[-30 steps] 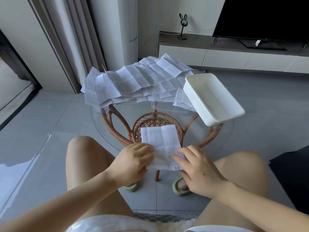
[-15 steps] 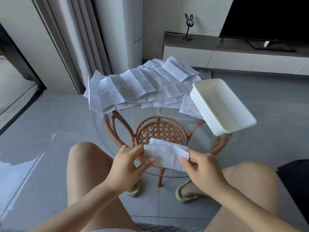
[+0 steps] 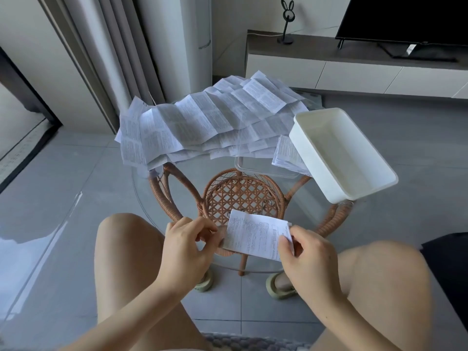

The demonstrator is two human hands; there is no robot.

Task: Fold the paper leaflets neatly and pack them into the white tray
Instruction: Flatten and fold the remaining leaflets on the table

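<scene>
- Leaflets, unfolded and overlapping in a loose pile [image 3: 202, 117], lie left of the white tray [image 3: 349, 153], the nearest ones just beside its wall.
- Left hand [image 3: 187, 249], nearer than the tray and well to its left, has curled fingers at the left edge of the folded leaflet [image 3: 253, 236]; I cannot tell whether they pinch it.
- Folded leaflet, held up nearer than the tray, looks feather-light, thin and floppy, and is likely to spring open at its creases. It is best taken by opposite edges, with a thumb over the fold.
- Right hand [image 3: 311, 259], nearer than the tray's near corner, pinches the leaflet's right edge between thumb and fingers.
- White tray holds nothing yet.
</scene>
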